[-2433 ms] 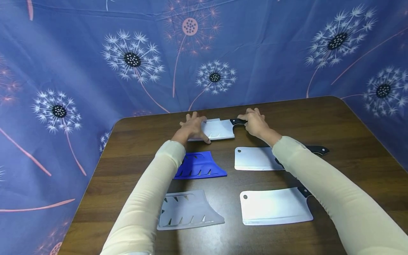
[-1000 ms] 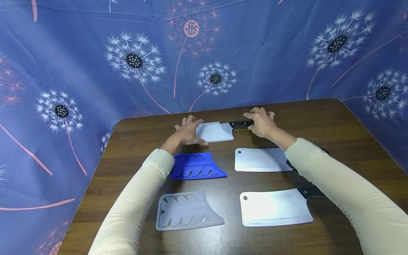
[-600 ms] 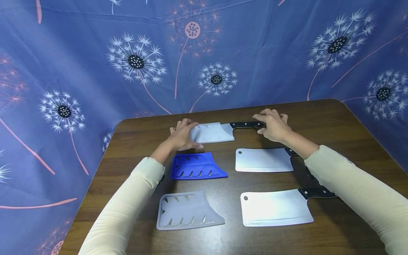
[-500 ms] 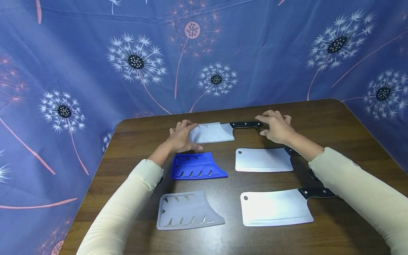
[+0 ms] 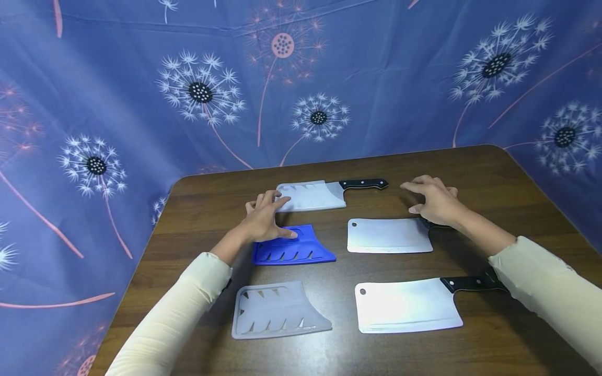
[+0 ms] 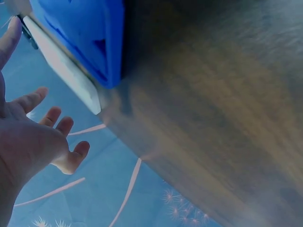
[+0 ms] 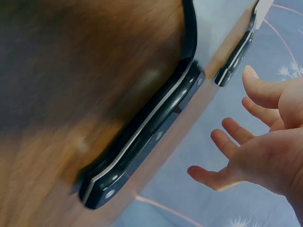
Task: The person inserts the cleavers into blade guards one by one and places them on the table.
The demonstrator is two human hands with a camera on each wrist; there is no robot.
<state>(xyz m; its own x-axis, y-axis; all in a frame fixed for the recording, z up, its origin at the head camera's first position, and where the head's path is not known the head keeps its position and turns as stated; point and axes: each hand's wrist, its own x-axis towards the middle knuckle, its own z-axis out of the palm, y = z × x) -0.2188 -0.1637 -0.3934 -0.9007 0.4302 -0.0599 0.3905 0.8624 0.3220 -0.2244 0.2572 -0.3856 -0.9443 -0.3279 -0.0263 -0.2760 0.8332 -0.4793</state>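
At the back of the table lies a cleaver in a white blade sheath, its black handle pointing right. My left hand, fingers spread and holding nothing, hovers over the far edge of a blue blade sheath, partly covering it. My right hand is above the handle end of the middle cleaver, fingers loosely bent and nothing in them. In the right wrist view, that hand stands apart from a black cleaver handle. The left wrist view shows the blue sheath beside the left fingers.
A grey translucent sheath lies at the front left. Another bare cleaver is at the front right, its handle end under the right sleeve. A blue dandelion-print cloth hangs behind the wooden table.
Both hands have let go of the sheathed cleaver, which stays lying at the back. The left hand has come nearer toward the blue sheath; the right has moved right and nearer, over the middle cleaver.
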